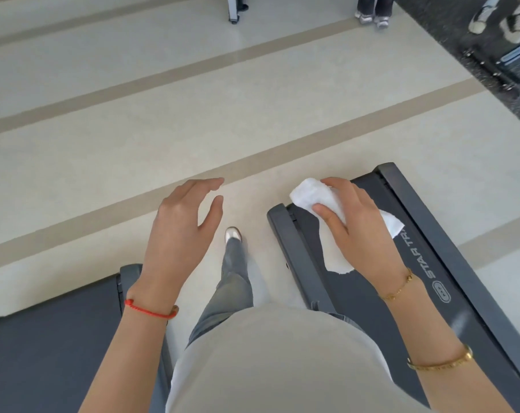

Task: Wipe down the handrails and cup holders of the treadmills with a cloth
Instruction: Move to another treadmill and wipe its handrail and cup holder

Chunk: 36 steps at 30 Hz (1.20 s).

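My right hand grips a crumpled white cloth, whose loose ends hang below the palm. It hovers over the rear end of a dark treadmill deck on the right, marked STAR TRAC. My left hand is held out over the floor with relaxed, spread fingers and holds nothing. A second dark treadmill deck lies at the lower left under my left forearm. No handrails or cup holders are in view.
Pale floor with tan stripes stretches ahead. My own leg and shoe stand in the gap between the two decks. Another person's feet are at the top, next to a machine leg. Dark equipment fills the top right corner.
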{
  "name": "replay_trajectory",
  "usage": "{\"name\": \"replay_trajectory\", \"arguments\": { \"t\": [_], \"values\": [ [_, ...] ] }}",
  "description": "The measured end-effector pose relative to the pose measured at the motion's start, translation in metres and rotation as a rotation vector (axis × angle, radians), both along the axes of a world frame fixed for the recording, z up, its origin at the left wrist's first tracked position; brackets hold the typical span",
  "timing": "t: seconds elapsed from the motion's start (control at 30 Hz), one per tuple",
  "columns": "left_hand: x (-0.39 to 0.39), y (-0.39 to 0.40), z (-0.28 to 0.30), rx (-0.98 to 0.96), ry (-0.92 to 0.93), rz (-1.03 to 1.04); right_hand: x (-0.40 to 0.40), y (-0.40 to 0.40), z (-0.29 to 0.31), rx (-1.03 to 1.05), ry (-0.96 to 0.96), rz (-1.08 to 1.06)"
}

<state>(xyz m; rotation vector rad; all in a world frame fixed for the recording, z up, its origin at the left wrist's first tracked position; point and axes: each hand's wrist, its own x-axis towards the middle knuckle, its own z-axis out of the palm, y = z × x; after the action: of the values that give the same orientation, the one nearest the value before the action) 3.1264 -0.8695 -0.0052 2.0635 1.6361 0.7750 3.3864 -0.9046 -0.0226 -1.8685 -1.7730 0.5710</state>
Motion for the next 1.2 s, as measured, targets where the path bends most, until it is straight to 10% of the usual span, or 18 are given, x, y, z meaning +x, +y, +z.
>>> {"name": "replay_trajectory", "arguments": {
  "t": [0.53,1.2],
  "values": [
    [0.018,0.360,0.013,0.034,0.060,-0.374,0.000,0.275,0.003,0.077,-0.002,-0.349],
    [0.203,0.584,-0.005,0.023,0.033,-0.710,0.129,0.416,-0.009,0.023,-0.009,-0.690]
  ]
}}
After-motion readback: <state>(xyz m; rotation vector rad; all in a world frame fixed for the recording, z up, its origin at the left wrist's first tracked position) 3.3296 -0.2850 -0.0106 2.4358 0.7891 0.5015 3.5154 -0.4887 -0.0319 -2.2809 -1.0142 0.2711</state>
